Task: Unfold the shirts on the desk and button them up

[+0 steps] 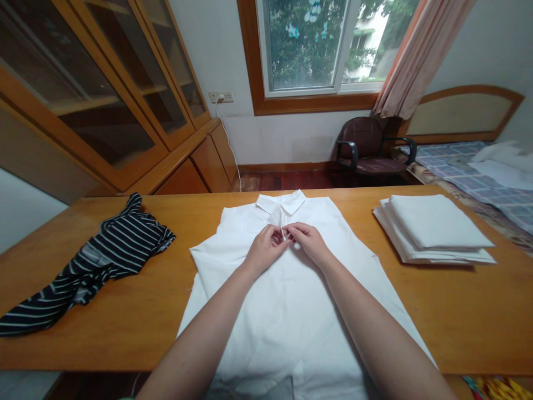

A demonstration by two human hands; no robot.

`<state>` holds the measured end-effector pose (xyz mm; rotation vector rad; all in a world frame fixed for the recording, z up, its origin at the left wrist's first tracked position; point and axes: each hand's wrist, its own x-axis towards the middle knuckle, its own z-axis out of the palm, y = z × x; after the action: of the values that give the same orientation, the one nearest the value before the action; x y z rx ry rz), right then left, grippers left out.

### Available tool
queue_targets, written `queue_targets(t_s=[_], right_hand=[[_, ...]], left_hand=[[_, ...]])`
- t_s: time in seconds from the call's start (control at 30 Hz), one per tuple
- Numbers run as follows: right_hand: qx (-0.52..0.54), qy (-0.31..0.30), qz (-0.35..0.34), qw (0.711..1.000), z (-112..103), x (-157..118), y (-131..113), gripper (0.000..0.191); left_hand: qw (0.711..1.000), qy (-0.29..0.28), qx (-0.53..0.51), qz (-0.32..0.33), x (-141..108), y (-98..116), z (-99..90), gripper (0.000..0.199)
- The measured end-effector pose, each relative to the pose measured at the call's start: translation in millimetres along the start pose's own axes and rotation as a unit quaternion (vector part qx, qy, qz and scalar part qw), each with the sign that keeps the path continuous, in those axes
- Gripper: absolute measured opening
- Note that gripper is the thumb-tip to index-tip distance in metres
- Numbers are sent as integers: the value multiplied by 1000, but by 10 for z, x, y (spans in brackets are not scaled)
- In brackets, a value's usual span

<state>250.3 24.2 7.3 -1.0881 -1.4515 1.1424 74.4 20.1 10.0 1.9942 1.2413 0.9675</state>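
A white collared shirt (pixel 291 311) lies front side up across the middle of the wooden table, its collar (pixel 281 203) toward the far edge. My left hand (pixel 266 244) and my right hand (pixel 307 238) meet at the front placket just below the collar. Fingertips of both hands pinch the shirt's fabric there, lifting it slightly. Whether a button sits between the fingers is too small to make out. Both forearms reach over the lower part of the shirt.
A black-and-white striped garment (pixel 120 244) lies crumpled on the table's left. On the right sits a stack of folded white cloth (pixel 437 228). Beyond the table (pixel 341 194) are a glass-doored cabinet (pixel 137 94), an armchair (pixel 368 144) and a bed (pixel 483 161).
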Motion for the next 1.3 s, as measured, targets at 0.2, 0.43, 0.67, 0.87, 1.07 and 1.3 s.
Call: queue_targets(t_s=[0.2,0.43,0.67,0.87,1.07,1.3], right_hand=[[-96,2,-82,992,30,-13,22,21],[-149,2,-89,985,83,13,109,27],[-179,-11,-65,982,85,-2,81,13],[-182,-6,-35,983,115,-3,43,7],[-188,12,-47,981,158,-16,1,3],[-132,31,-60,989,199,-15,37,6]], left_hand=[[994,14,-65,-87,34,-35,-33,15],[950,-3,-256,-178,80,-131,-49,28],[941,-2,-277,-196,93,-190,-23,27],[929,-3,-309,-203,118,-217,-13,26],[913,-21,-348,-210,129,-167,-46,31],[901,-57,-364,-230,128,-79,-145,33]])
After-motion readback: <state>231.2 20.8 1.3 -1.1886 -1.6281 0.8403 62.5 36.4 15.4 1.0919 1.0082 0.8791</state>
